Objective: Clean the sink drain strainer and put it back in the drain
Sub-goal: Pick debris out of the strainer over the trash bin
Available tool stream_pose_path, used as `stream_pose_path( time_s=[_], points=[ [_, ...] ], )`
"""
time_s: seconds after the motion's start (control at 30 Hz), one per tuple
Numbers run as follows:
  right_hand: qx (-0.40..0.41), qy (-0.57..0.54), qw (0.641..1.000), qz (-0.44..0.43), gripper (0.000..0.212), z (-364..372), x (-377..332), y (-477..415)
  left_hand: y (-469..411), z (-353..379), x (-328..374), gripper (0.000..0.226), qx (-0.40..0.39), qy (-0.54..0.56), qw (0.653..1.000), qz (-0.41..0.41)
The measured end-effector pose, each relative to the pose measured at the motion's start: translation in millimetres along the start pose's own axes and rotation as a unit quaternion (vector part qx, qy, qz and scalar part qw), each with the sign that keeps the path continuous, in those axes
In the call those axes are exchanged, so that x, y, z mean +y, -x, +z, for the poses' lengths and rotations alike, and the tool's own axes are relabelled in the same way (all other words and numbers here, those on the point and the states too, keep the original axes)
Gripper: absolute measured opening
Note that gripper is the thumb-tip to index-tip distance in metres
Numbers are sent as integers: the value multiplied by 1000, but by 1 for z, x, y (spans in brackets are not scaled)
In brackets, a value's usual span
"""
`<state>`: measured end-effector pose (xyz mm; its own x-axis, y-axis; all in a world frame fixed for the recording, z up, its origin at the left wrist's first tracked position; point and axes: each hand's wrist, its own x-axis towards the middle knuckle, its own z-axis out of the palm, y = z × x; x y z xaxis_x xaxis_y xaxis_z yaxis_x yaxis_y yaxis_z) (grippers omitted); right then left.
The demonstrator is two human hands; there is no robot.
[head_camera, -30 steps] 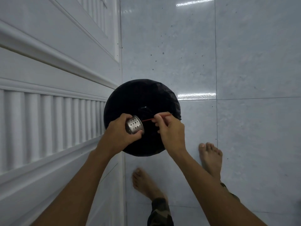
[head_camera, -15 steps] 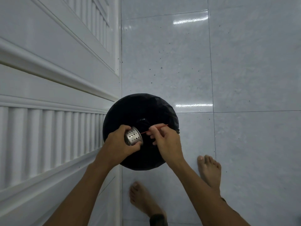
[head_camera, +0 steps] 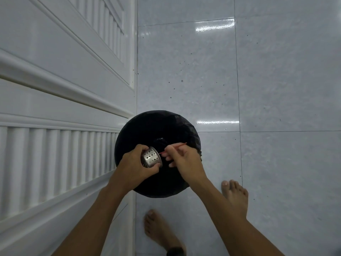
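Observation:
A steel cup-shaped strainer (head_camera: 151, 157) with rows of round holes lies on its side in my left hand (head_camera: 135, 165), which grips it around the rim end. My right hand (head_camera: 181, 159) pinches a thin red stick (head_camera: 174, 147) whose left tip points at the strainer's wall. Both hands hover over a round bin lined with a black bag (head_camera: 147, 126) that stands on the floor. The sink and its drain are out of view.
White panelled cabinet doors (head_camera: 60, 100) fill the left side, right beside the bin. Glossy pale floor tiles (head_camera: 267, 80) spread to the right. Two bare feet, one (head_camera: 235, 194) and the other (head_camera: 160, 231), stand just below the bin.
The view has tilted, so the bin and hands sit lower in the frame. My hands keep the same hold; the stick's tip stays near the strainer.

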<state>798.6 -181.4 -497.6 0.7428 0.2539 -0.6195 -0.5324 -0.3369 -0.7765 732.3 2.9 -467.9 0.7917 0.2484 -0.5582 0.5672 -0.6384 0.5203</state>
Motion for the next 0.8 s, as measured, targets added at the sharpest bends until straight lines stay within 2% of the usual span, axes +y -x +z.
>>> stream_pose_path(
  time_s=[0.03,0.13,0.2,0.23,0.27,0.37,0.4,0.5,0.6,0.8],
  points=[
    [-12,18,1000,-2,18,1,-1,1,0,0,1,64,0,0,1000,-1],
    [84,70,994,-28,18,-1,0,0,-1,4,2,66,-2,0,1000,-1],
    [34,39,998,-24,18,-3,0,-2,-2,6,2,66,1,1,1000,0],
    [-13,40,999,-14,18,-2,0,-1,-2,6,1,66,0,1,1000,0],
    [-26,62,998,-10,19,-1,1,0,-2,7,0,67,-1,1,1000,0],
    [86,146,985,-38,18,-4,5,0,-1,8,-2,67,1,2,1000,-3],
    [96,153,982,-50,17,-5,5,1,0,9,-3,68,6,4,1000,-3],
    [49,204,973,-96,18,-4,7,5,0,15,-6,81,34,26,999,0],
    [39,270,951,-145,23,-3,10,13,2,25,-6,98,57,27,997,-31],
    [44,300,941,-149,28,-11,7,22,21,42,8,81,160,6,987,-9]
  ],
)
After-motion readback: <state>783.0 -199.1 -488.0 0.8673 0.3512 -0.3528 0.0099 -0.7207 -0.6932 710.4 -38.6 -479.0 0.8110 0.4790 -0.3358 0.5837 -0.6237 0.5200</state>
